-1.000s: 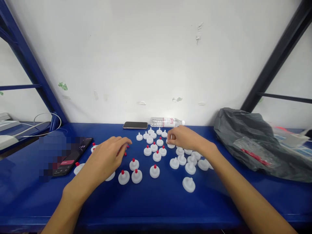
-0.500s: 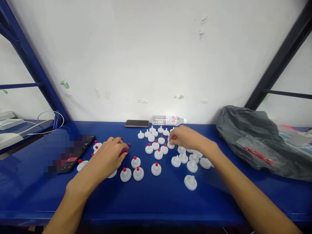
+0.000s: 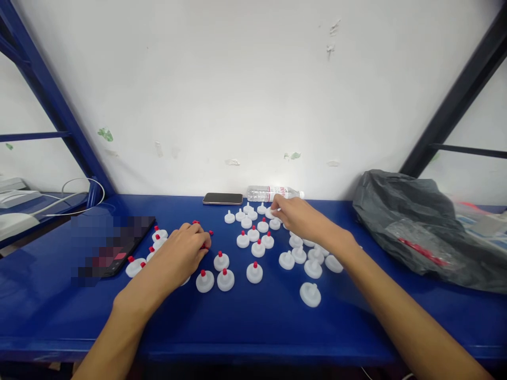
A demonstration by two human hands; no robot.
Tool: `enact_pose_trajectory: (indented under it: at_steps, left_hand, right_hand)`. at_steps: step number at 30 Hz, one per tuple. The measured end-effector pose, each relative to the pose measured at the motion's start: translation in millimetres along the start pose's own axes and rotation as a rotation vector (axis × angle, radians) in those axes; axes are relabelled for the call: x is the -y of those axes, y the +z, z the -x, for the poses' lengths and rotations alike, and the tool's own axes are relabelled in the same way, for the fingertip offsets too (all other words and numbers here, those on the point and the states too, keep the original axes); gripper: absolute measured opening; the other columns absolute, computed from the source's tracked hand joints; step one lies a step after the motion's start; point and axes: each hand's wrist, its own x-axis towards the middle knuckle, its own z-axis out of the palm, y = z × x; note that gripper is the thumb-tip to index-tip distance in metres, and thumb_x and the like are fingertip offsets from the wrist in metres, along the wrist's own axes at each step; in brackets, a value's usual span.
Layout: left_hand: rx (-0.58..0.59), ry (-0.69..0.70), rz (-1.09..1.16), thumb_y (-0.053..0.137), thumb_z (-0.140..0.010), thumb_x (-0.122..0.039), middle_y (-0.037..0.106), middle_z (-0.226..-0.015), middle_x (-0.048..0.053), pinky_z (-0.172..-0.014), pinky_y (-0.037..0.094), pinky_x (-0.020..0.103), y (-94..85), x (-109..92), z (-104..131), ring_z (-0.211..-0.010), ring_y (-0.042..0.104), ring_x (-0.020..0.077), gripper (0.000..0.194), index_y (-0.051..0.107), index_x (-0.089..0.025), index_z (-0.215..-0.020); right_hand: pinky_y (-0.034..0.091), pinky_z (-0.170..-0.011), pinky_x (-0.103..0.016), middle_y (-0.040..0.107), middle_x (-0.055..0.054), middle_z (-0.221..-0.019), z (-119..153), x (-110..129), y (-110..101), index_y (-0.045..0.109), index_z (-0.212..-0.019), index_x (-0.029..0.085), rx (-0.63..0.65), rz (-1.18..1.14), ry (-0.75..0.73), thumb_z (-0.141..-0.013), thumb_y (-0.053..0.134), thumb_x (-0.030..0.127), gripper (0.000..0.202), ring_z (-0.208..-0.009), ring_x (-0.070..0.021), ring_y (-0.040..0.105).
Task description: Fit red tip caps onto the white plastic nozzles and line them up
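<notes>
near and between the two hands' fingers, many white stemmed plastic discs [image 3: 254, 273] wear small red caps [image 3: 255, 264]; bare discs [image 3: 313, 268] remain, mostly nearer the right fingers. the left hand [image 3: 182, 250] curls its fingers over loose red caps; the right hand [image 3: 301, 217] nearly pinches at a bare disc [image 3: 270, 213], both grips unclear. since the earlier frame, the right fingers have shifted towards the clear bottle [image 3: 259, 193].

Seemingly open table [image 3: 245, 322] before white discs [image 3: 310, 295]
</notes>
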Motion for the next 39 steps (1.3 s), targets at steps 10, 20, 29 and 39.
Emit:
enact_pose_trajectory:
  at_steps: [10, 20, 29, 39]
  left_hand:
    - [-0.082, 0.042, 0.057, 0.050, -0.096, -0.017, 0.074, -0.098, 0.010, -0.084, 0.049, 0.042, -4.4, -14, 2, -0.097, 0.065, 0.0291, 0.021, 0.070, -0.020, -0.097]
    - [-0.192, 0.108, 0.070, 0.045, -0.101, -0.021, 0.075, -0.096, 0.008, -0.087, 0.047, 0.041, -14.5, -24, 2, -0.091, 0.069, 0.0259, 0.025, 0.069, -0.020, -0.102]
    - [-0.427, 0.251, 0.197, 0.048, -0.105, -0.024, 0.073, -0.109, 0.006, -0.091, 0.048, 0.039, -17.9, -34, 6, -0.099, 0.066, 0.0219, 0.023, 0.069, -0.020, -0.115]
    - [-0.488, 0.333, 0.372, 0.055, -0.103, -0.020, 0.074, -0.112, 0.003, -0.089, 0.053, 0.030, -23.8, -49, 12, -0.100, 0.067, 0.0159, 0.022, 0.071, -0.021, -0.119]
  right_hand:
    - [0.048, -0.079, -0.037, 0.067, -0.008, -0.109, -1, 9, 0, 0.057, -0.106, 0.022, -0.186, -0.050, -0.125, -0.100, 0.050, 0.025, 0.010, -0.087, -0.0223, 0.065]
    - [0.054, -0.082, -0.039, 0.068, -0.010, -0.120, 0, 21, 9, 0.063, -0.126, 0.021, -0.285, 0.063, -0.287, -0.101, 0.057, 0.029, 0.027, -0.099, -0.0263, 0.067]
    - [0.054, -0.083, -0.040, 0.068, -0.011, -0.112, 4, 36, 12, 0.068, -0.122, 0.019, -0.394, 0.051, -0.413, -0.101, 0.060, 0.033, 0.027, -0.099, -0.0252, 0.065]
    - [0.048, -0.086, -0.038, 0.074, -0.009, -0.102, 7, 44, 11, 0.072, -0.108, 0.019, -0.393, 0.068, -0.508, -0.101, 0.061, 0.045, 0.029, -0.091, -0.0233, 0.067]
